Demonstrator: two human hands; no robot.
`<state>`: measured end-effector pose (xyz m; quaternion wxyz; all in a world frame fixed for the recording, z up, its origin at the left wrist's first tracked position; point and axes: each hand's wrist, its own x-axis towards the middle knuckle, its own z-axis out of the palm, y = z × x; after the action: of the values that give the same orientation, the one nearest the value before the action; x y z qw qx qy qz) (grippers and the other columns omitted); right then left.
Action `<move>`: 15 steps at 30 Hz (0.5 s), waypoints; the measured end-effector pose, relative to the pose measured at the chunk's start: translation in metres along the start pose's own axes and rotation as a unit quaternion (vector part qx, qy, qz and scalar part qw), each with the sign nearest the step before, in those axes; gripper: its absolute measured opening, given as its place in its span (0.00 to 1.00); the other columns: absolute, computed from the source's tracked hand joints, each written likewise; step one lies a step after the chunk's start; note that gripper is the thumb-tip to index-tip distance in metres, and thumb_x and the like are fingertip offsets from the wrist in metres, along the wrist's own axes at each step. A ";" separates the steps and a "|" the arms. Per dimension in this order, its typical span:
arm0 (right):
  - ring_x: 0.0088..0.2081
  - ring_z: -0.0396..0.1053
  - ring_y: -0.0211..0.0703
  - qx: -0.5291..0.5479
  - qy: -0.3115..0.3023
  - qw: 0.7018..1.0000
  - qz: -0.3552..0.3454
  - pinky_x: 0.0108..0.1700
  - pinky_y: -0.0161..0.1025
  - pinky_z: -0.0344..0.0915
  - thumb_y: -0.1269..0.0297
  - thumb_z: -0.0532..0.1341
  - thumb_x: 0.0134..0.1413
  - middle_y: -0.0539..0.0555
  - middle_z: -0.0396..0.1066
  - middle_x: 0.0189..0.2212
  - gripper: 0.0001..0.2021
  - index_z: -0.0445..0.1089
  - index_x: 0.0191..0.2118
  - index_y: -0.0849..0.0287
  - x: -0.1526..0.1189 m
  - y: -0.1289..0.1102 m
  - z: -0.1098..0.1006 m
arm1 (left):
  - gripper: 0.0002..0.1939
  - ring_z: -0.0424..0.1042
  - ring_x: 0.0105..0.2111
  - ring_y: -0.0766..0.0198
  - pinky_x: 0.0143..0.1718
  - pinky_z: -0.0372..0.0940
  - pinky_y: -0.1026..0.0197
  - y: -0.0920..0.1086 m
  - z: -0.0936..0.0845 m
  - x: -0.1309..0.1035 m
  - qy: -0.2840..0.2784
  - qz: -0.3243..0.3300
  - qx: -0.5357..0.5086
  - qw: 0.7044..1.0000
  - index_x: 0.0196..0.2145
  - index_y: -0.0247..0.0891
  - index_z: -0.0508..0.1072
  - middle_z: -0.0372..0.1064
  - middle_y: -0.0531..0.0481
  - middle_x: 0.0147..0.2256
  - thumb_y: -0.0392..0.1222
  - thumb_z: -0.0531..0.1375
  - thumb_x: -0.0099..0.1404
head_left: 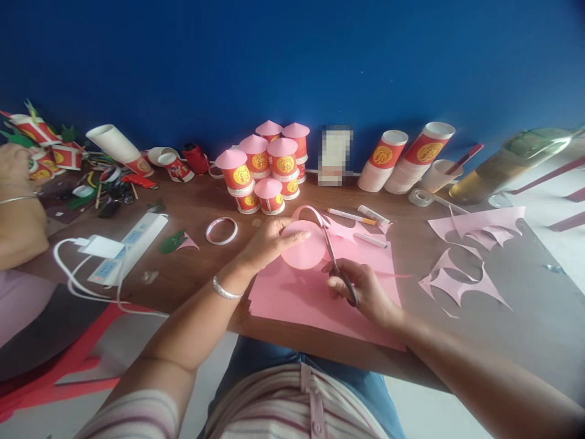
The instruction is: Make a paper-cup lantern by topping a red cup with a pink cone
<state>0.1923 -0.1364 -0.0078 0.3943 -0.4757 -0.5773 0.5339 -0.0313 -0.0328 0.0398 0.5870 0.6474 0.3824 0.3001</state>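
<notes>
My left hand (275, 242) pinches a pink paper disc (304, 251) by its upper left edge, thumb on top. In my right hand (359, 286) is a pair of scissors (335, 262), their blades at the disc's right edge. A thin pink strip (309, 210) curls up from the disc near the blade tips. Below both hands lie pink paper sheets (292, 311) at the table's front edge. Just beyond the hands, a cut pink scrap (350, 231) lies beside an orange-and-white marker (351, 216) and a white tube (373, 216).
Red paper cups with pink cone tops (253, 155) stand by the blue wall. Stacked cups (423, 152), a tape roll (420, 196) and a bottle (507, 161) are right; pink offcuts (461, 280) lie nearer. A power strip (130, 247) and another person's arm (21, 213) are left.
</notes>
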 end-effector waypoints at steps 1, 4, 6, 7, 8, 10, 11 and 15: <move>0.23 0.66 0.38 -0.002 0.000 1.000 0.001 0.27 0.36 0.64 0.36 0.70 0.57 0.48 0.71 0.21 0.26 0.73 0.39 0.59 0.000 0.000 0.000 | 0.21 0.72 0.36 0.60 0.37 0.65 0.62 0.000 0.000 0.000 0.001 -0.001 0.002 1.000 0.40 0.33 0.83 0.77 0.48 0.35 0.55 0.71 0.60; 0.23 0.66 0.38 -0.008 0.002 1.000 0.001 0.27 0.36 0.63 0.36 0.70 0.56 0.49 0.71 0.21 0.27 0.74 0.39 0.59 0.001 0.001 0.000 | 0.21 0.72 0.36 0.59 0.37 0.65 0.62 0.000 0.000 0.000 0.009 0.001 0.015 1.000 0.38 0.32 0.83 0.76 0.48 0.33 0.55 0.71 0.59; 0.23 0.66 0.38 -0.009 0.004 1.000 0.000 0.27 0.36 0.63 0.36 0.70 0.56 0.48 0.71 0.20 0.26 0.74 0.39 0.58 0.001 0.001 0.001 | 0.21 0.71 0.36 0.60 0.36 0.64 0.63 0.000 0.000 0.001 0.010 0.001 0.021 1.000 0.37 0.32 0.82 0.75 0.48 0.32 0.56 0.71 0.59; 0.23 0.66 0.38 -0.009 0.005 1.000 -0.001 0.27 0.36 0.63 0.36 0.70 0.56 0.48 0.71 0.20 0.26 0.74 0.39 0.58 0.002 0.002 0.001 | 0.21 0.70 0.35 0.60 0.36 0.63 0.63 -0.001 0.000 0.001 0.010 0.001 0.026 1.000 0.35 0.32 0.81 0.74 0.49 0.32 0.55 0.71 0.59; 0.23 0.66 0.38 -0.008 0.005 1.000 -0.002 0.27 0.36 0.63 0.37 0.70 0.56 0.48 0.71 0.20 0.25 0.73 0.38 0.58 0.002 0.002 0.001 | 0.20 0.70 0.34 0.61 0.35 0.63 0.63 -0.002 0.000 0.001 0.009 0.003 0.033 0.999 0.34 0.32 0.81 0.74 0.49 0.31 0.55 0.71 0.59; 0.23 0.66 0.39 -0.010 0.006 1.000 -0.004 0.27 0.37 0.63 0.37 0.70 0.57 0.48 0.72 0.20 0.25 0.73 0.36 0.57 0.003 0.003 0.000 | 0.20 0.68 0.34 0.62 0.35 0.62 0.63 -0.003 -0.001 0.002 0.009 0.013 0.052 0.999 0.32 0.32 0.79 0.72 0.50 0.31 0.55 0.71 0.59; 0.23 0.67 0.39 -0.013 0.008 1.000 -0.004 0.27 0.37 0.63 0.37 0.69 0.57 0.49 0.72 0.20 0.25 0.72 0.35 0.57 0.003 0.003 0.000 | 0.20 0.68 0.33 0.62 0.34 0.61 0.63 -0.004 -0.001 0.002 0.010 0.018 0.062 0.998 0.31 0.32 0.79 0.72 0.50 0.31 0.55 0.70 0.60; 0.24 0.68 0.40 -0.025 0.018 1.000 0.000 0.27 0.37 0.65 0.36 0.69 0.58 0.50 0.72 0.21 0.25 0.72 0.33 0.57 0.004 0.002 -0.001 | 0.21 0.67 0.33 0.63 0.33 0.60 0.64 -0.006 -0.001 0.002 0.012 0.026 0.079 0.996 0.32 0.33 0.79 0.71 0.50 0.31 0.57 0.68 0.62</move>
<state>0.1925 -0.1326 -0.0103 0.3926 -0.4952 -0.5829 0.5108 -0.0316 -0.0305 0.0340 0.5212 0.6979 0.3948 0.2921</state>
